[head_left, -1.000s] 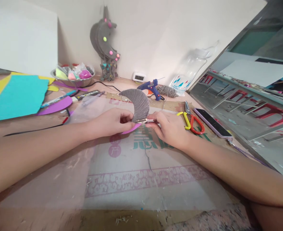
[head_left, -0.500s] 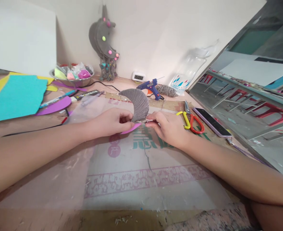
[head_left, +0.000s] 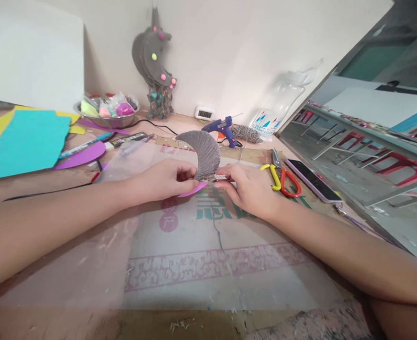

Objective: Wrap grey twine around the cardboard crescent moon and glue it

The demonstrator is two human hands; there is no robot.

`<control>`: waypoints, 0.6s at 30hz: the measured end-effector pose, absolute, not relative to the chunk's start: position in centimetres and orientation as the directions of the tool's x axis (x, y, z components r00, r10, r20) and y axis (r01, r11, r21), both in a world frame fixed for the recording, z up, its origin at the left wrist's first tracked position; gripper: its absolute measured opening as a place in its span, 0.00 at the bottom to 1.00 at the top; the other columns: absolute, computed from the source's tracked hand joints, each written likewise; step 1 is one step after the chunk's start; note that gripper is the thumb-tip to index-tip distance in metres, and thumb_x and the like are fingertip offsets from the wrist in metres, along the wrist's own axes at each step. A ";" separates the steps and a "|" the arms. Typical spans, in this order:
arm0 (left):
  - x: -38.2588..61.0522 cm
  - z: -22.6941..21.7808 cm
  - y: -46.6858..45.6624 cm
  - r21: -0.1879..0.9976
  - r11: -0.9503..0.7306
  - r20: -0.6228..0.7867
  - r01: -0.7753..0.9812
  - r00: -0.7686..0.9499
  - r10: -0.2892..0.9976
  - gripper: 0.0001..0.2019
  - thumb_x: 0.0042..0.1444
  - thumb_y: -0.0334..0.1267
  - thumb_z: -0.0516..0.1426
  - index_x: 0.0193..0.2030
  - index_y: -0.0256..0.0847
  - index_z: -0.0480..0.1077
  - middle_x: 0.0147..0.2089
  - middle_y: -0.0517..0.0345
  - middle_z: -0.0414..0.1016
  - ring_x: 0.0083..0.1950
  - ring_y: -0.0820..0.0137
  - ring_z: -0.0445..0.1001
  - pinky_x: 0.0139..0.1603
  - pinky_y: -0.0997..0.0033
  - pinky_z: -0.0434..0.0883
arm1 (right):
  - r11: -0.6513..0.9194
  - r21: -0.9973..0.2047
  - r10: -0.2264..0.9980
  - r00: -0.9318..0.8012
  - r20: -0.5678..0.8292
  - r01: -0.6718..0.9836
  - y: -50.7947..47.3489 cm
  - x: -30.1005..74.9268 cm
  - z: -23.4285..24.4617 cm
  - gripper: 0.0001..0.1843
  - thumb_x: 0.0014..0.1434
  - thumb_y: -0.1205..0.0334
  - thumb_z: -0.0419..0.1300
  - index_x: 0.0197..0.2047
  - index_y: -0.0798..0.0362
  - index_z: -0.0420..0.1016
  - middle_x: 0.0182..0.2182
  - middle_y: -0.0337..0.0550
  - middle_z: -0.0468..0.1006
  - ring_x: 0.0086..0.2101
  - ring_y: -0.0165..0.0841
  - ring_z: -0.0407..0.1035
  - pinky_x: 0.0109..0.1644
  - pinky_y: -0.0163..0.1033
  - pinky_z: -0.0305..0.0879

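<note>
A grey crescent moon [head_left: 208, 153], its surface lined like wound yarn, stands upright over the middle of the work sheet. My left hand [head_left: 171, 179] is closed at its lower left edge, thumb and fingers pinching the moon there. A purple piece [head_left: 194, 190] pokes out beneath those fingertips. At the moon's lower right, my right hand [head_left: 247, 189] pinches a thin pale strip [head_left: 221, 177] between thumb and forefinger. Where that strip joins the moon is too small to make out.
Scissors [head_left: 282, 177] and a phone [head_left: 312, 180] lie to the right. Behind are a blue glue gun [head_left: 222, 130], grey yarn [head_left: 247, 133], a small clock [head_left: 204, 112] and a clear bottle [head_left: 277, 106]. A metal bowl [head_left: 109, 120] and turquoise sheet [head_left: 24, 141] sit left; a decorated moon [head_left: 155, 61] hangs behind.
Both hands and the grey moon hold almost the same place. The pale strip at my right fingertips shows slightly more; the whole view has shifted a touch.
</note>
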State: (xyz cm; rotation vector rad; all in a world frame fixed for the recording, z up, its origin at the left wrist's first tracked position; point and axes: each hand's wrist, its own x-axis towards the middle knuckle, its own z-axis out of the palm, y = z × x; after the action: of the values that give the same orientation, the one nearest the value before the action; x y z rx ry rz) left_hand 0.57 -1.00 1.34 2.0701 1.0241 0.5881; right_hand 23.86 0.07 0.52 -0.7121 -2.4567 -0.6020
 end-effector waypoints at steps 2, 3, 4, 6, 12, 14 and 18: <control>0.6 1.4 -1.0 0.782 -0.404 0.070 0.475 0.576 0.815 0.15 0.56 0.45 0.53 0.23 0.39 0.57 0.21 0.67 0.57 0.23 0.78 0.58 0.24 0.76 0.55 | 0.773 0.257 0.365 -0.737 0.569 0.581 0.1 23.9 0.5 0.14 0.65 0.52 0.51 0.40 0.55 0.67 0.32 0.45 0.78 0.30 0.32 0.71 0.31 0.36 0.61; 0.6 1.4 -1.0 0.782 -0.405 0.073 0.473 0.576 0.814 0.15 0.56 0.44 0.53 0.23 0.39 0.57 0.21 0.67 0.56 0.23 0.78 0.57 0.24 0.76 0.55 | 0.775 0.253 0.366 -0.737 0.568 0.579 0.1 23.9 0.5 0.14 0.65 0.52 0.51 0.40 0.55 0.67 0.32 0.45 0.78 0.29 0.32 0.71 0.31 0.36 0.61; 0.6 1.4 -1.0 0.781 -0.408 0.075 0.473 0.577 0.814 0.15 0.55 0.44 0.53 0.23 0.39 0.57 0.21 0.67 0.56 0.23 0.78 0.57 0.24 0.76 0.55 | 0.775 0.251 0.367 -0.737 0.568 0.580 0.1 23.9 0.5 0.14 0.65 0.52 0.51 0.40 0.55 0.67 0.32 0.45 0.78 0.29 0.32 0.71 0.31 0.36 0.62; 0.6 1.4 -1.0 0.776 -0.415 0.081 0.475 0.578 0.812 0.14 0.55 0.43 0.53 0.23 0.39 0.57 0.21 0.67 0.56 0.24 0.78 0.57 0.24 0.75 0.55 | 0.775 0.252 0.369 -0.738 0.565 0.580 0.1 23.9 0.5 0.14 0.65 0.52 0.50 0.40 0.54 0.67 0.32 0.45 0.78 0.29 0.32 0.71 0.31 0.36 0.62; 0.7 1.3 -1.1 0.776 -0.413 0.078 0.476 0.578 0.812 0.13 0.55 0.40 0.53 0.23 0.39 0.57 0.21 0.67 0.55 0.23 0.78 0.56 0.24 0.75 0.54 | 0.791 0.255 0.344 -0.749 0.566 0.556 0.2 23.8 0.5 0.13 0.64 0.53 0.52 0.39 0.56 0.67 0.30 0.44 0.77 0.28 0.32 0.70 0.30 0.35 0.61; 0.6 1.3 -1.1 0.777 -0.415 0.077 0.474 0.582 0.809 0.13 0.55 0.40 0.53 0.23 0.39 0.57 0.21 0.67 0.56 0.23 0.78 0.56 0.24 0.75 0.54 | 0.797 0.252 0.337 -0.750 0.569 0.549 0.2 23.8 0.5 0.13 0.64 0.54 0.53 0.38 0.56 0.67 0.29 0.44 0.77 0.28 0.32 0.70 0.30 0.35 0.60; 0.6 1.3 -1.0 0.779 -0.420 0.083 0.466 0.588 0.805 0.13 0.54 0.40 0.53 0.23 0.39 0.57 0.21 0.67 0.56 0.23 0.78 0.56 0.24 0.75 0.54 | 0.803 0.237 0.343 -0.748 0.568 0.547 0.3 23.9 0.4 0.12 0.64 0.55 0.54 0.38 0.56 0.68 0.29 0.43 0.77 0.28 0.32 0.70 0.30 0.35 0.61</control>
State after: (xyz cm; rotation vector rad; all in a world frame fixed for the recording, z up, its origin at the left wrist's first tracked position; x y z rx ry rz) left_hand 0.56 -1.01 1.31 2.0811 1.0055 0.5890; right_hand 23.87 0.28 0.44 -0.6602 -2.4772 -0.5378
